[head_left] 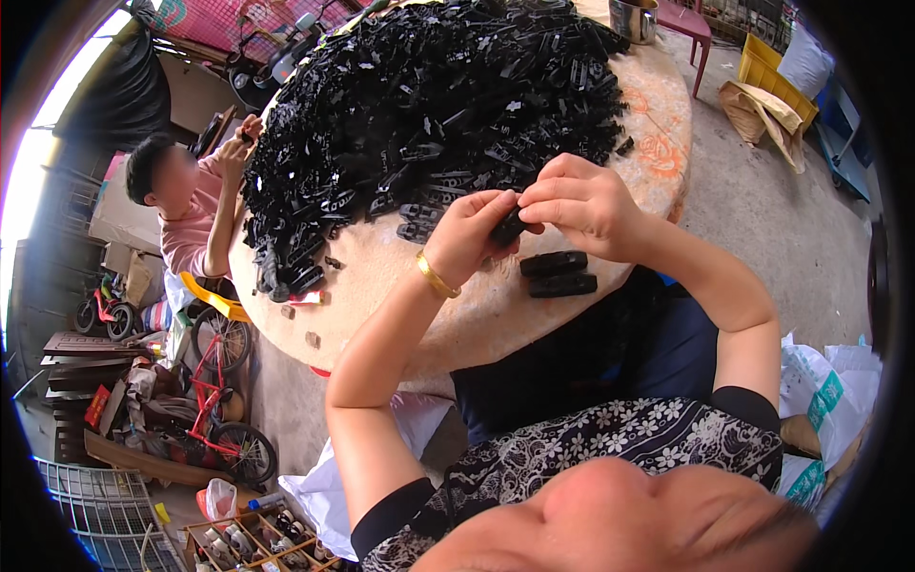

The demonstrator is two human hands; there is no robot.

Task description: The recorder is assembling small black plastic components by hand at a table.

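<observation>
Above the near edge of the round table, my left hand is closed around an oblong black plastic part. My right hand pinches at the upper end of that same part; whether a second small piece is between its fingertips cannot be made out. Just below my right hand, two long black plastic pieces lie side by side on the tabletop. Several dark ribbed pieces lie beside my left hand, at the front of a large heap of small black plastic parts.
The heap covers most of the round, pale-covered table. A co-worker in a pink top handles something small at the left side. A metal pot stands at the far right edge. A red bicycle is on the floor to the left.
</observation>
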